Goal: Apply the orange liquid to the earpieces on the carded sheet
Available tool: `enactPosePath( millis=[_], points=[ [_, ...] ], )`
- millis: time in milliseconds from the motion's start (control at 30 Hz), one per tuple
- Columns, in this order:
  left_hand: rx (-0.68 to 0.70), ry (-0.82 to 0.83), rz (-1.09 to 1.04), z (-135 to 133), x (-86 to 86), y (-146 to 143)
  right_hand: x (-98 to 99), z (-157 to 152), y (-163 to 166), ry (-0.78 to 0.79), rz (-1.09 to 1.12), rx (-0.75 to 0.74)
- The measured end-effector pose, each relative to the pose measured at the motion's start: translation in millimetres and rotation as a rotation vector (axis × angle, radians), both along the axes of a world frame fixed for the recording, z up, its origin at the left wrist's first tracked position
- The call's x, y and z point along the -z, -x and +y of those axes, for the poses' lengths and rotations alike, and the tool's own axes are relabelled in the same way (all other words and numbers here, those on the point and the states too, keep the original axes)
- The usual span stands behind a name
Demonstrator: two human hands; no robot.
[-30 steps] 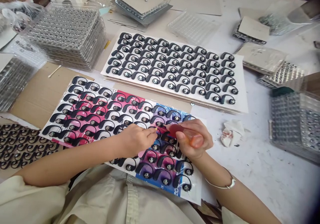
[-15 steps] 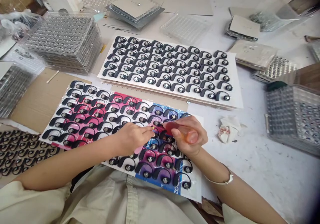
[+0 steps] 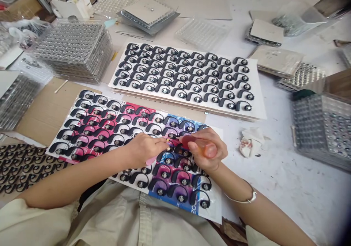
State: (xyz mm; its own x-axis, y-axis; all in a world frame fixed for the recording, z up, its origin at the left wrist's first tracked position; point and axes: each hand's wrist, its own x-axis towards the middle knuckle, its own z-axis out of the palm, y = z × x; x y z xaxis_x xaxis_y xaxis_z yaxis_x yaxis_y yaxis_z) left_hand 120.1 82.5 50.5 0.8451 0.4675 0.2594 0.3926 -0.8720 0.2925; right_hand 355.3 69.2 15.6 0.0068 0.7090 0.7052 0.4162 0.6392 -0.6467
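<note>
My right hand is closed around a translucent orange-red squeeze bottle, its narrow end pointing left, close to the rows of pieces. Opposite it, my left hand is closed in a pinch. A pink end shows under that palm and a tiny yellowish tip at the fingertips; the kind of thing held is hidden. Both hands are over a colourful printed sheet bearing rows of black curved hook-shaped pieces, each with a round clear stone. The fingertips hide some pieces.
Behind lies a white board with similar black pieces. Stacked clear trays of stones stand back left, more trays at right. A crumpled tissue lies right of my hand. More black pieces are at lower left.
My left hand has shifted very slightly, and the pink end with it. My right hand keeps its grip on the bottle in nearly the same place. The view has tilted a little.
</note>
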Motion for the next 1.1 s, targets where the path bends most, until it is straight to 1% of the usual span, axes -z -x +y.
enactPosePath(
  millis=[267, 533, 933, 1100],
  points=[
    [-0.024, 0.017, -0.074, 2.3, 1.4, -1.0, 0.2, -0.7, 0.3, 0.014, 0.004, -0.014],
    [-0.009, 0.136, -0.158, 8.6, 2.2, 0.8, 1.0, -1.1, 1.2, 0.025, 0.011, -0.026],
    [-0.029, 0.266, -0.147, 10.6, 3.0, 2.7, -0.6, -0.6, 0.9, 0.026, 0.0, -0.007],
    [-0.031, 0.26, -0.165, 10.8, 1.3, 2.0, 0.8, -1.1, 0.5, 0.024, -0.021, 0.003]
  ],
)
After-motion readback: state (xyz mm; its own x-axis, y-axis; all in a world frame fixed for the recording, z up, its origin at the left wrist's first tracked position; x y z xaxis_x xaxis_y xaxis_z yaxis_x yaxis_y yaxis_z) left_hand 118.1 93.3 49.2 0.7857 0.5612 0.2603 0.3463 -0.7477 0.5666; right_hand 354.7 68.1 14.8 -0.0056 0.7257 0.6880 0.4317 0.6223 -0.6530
